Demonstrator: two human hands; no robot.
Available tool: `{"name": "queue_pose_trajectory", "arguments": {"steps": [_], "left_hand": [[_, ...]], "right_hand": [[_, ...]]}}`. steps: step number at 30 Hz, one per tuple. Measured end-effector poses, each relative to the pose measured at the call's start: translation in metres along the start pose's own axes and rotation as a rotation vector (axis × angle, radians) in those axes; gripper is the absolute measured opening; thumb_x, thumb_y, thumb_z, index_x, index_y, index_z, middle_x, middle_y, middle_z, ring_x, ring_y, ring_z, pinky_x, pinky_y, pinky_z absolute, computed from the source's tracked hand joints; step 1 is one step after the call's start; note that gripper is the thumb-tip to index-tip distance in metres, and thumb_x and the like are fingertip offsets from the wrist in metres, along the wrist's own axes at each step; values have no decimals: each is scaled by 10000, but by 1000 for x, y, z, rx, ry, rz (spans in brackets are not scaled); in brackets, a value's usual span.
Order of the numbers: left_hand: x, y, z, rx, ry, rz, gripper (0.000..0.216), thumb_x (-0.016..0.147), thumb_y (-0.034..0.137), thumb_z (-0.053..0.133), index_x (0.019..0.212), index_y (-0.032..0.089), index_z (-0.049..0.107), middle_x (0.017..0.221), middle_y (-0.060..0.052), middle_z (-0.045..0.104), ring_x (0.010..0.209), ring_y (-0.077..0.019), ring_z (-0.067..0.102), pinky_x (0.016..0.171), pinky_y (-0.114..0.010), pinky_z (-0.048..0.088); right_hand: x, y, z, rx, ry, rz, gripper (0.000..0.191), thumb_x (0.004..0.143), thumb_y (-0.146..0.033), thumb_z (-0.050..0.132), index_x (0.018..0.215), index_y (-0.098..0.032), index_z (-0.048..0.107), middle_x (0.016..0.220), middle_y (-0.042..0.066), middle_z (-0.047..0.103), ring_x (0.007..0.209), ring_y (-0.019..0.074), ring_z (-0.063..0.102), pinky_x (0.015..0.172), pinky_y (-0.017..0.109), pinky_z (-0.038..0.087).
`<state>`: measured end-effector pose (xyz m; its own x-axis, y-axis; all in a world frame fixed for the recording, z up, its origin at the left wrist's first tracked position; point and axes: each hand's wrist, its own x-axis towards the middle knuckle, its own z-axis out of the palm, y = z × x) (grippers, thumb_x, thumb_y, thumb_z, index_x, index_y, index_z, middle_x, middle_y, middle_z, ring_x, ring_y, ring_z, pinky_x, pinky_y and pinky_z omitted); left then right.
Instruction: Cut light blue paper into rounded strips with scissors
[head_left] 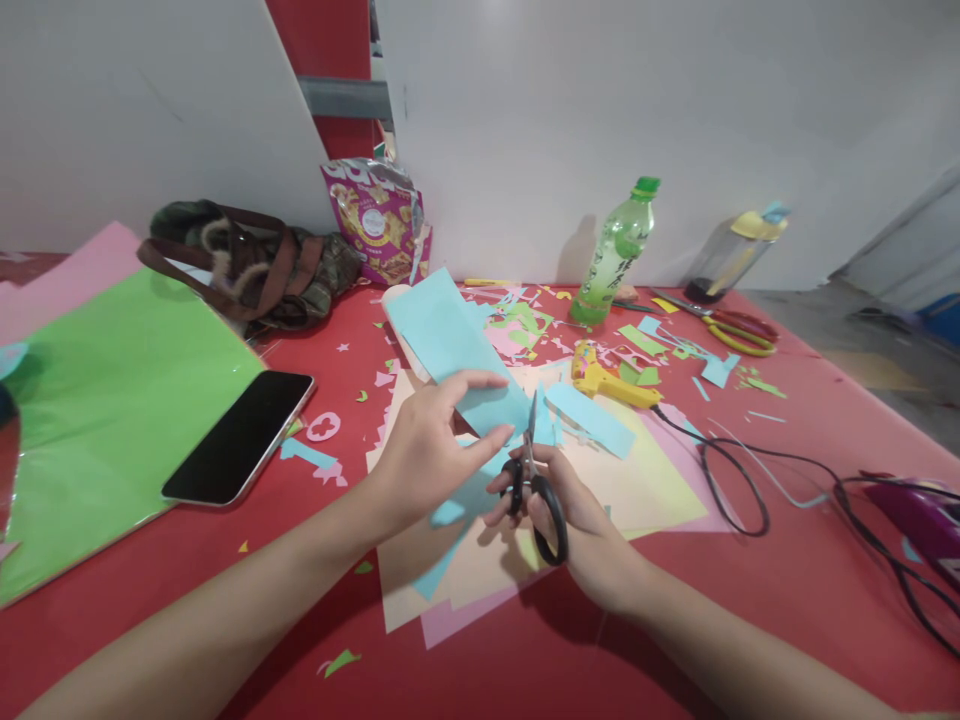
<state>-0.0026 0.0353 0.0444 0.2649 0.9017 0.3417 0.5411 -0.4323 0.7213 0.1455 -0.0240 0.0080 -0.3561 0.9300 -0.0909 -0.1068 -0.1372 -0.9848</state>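
Observation:
My left hand pinches a light blue sheet of paper between thumb and fingers and holds it up over the table. My right hand grips black-handled scissors, blades pointing up into the lower right edge of that blue sheet. A cut-off blue piece lies just right of the blades. Beneath both hands lies a stack of cream, yellow and pink sheets.
A phone rests on a green sheet at left, a bag and snack pouch behind. A green bottle, second bottle, red-yellow scissors, yellow glue gun, black cables and paper scraps crowd the right.

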Motion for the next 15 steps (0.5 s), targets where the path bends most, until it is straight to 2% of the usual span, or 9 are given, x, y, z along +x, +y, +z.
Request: {"name": "queue_pose_trajectory", "arguments": {"steps": [5,15], "left_hand": [[3,-1,-5,-9,-65,18,267,688,241,590,948,198,546,842,2,622,600,-99,575,559,-195,472],[8,-2,-16,18,-166,37,264,688,243,588,942,198,534,881,6,617,472,-52,526,525,-181,456]], "right_hand": [[0,2,-1,14,-9,4,332,791,-453,438,1008,-236,311,905,36,469,713,144,597,627,319,447],[0,0,0,-4,-31,38,350,774,-470,453,980,-217,328,847,21,487,622,136,609,593,315,441]]}}
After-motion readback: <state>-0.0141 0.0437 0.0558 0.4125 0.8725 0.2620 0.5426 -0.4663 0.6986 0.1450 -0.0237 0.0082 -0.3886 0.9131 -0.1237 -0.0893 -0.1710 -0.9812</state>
